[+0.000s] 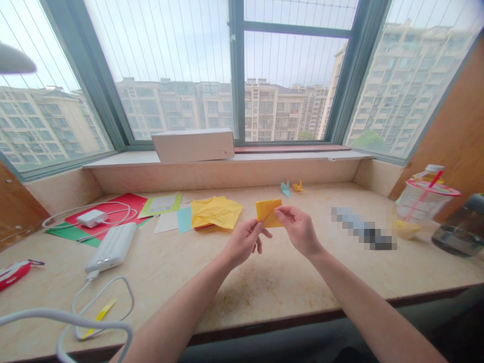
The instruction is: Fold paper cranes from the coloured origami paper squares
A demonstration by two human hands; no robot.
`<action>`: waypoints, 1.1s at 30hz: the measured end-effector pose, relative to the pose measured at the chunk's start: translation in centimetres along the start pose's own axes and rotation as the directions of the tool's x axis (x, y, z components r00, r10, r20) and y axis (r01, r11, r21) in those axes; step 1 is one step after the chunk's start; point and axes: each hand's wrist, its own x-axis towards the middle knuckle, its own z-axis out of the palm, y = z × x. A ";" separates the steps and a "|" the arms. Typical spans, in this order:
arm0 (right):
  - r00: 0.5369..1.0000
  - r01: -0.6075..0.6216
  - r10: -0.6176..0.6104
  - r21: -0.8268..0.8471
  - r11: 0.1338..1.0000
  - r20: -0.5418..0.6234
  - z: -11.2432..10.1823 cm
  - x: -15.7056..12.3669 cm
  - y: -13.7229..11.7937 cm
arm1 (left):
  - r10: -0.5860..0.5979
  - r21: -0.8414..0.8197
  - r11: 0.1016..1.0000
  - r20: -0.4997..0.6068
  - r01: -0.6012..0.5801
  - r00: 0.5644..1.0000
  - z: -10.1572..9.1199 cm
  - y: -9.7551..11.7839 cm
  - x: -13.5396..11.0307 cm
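Note:
A small folded piece of yellow origami paper (269, 212) is held up above the stone counter between my two hands. My left hand (247, 239) pinches its lower left corner, with the other fingers curled below. At the paper's right edge, my right hand (298, 228) grips it between thumb and fingertips. A slanting crease or flap edge runs across its front. Behind the paper, near the back ledge, stand a light blue paper crane (285, 188) and an orange-yellow paper crane (298, 186). A creased yellow sheet (215, 212) lies on other papers to the left of my hands.
On the left are a white power bank (112, 246), a charger (92, 218), looping cables, and red paper (128, 204). A white box (194, 144) rests on the window sill. To the right stand a plastic cup (425, 201) with a red straw and a dark glass container (461, 229).

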 end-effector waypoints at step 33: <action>0.987 -0.102 0.066 0.250 0.963 0.145 0.9 -0.3 -1.3 | 0.008 0.035 0.999 -0.001 -0.008 1.000 0.6 -0.2 -0.2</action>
